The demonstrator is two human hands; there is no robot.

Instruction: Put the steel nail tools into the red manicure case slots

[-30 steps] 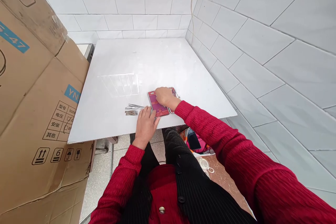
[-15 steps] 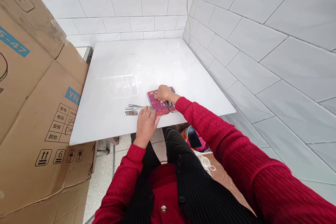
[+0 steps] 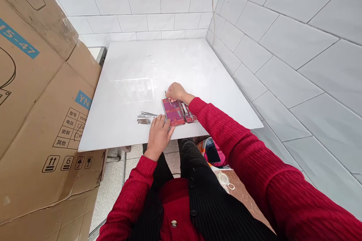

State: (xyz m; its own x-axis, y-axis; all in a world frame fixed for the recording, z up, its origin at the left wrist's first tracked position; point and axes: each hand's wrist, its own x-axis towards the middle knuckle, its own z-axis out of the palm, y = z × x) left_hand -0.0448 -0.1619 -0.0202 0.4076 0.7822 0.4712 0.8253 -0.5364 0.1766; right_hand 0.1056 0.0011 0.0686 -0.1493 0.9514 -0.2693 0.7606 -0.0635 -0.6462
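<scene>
Right hand (image 3: 175,91) pinches slim silvery metal tool (image 3: 165,92) over red-purple rectangular case (image 3: 172,112); slack pinch might drop it. Left hand (image 3: 158,132) open alongside.

tool case (image 3: 172,113): red-purple, lying open | metal tools (image 3: 143,121): loose, left

case (image 3: 177,122) is lying on table (image 3: 186,64); tools (image 3: 149,114) are resting at its nine o'clock, a carton (image 3: 42,120) standing beyond.

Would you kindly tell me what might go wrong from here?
The slim metal tool in the right hand might slip free. The open case lies near the front edge of the table, so a nudge could send it off. The loose tools beside the left hand could get knocked aside.
</scene>
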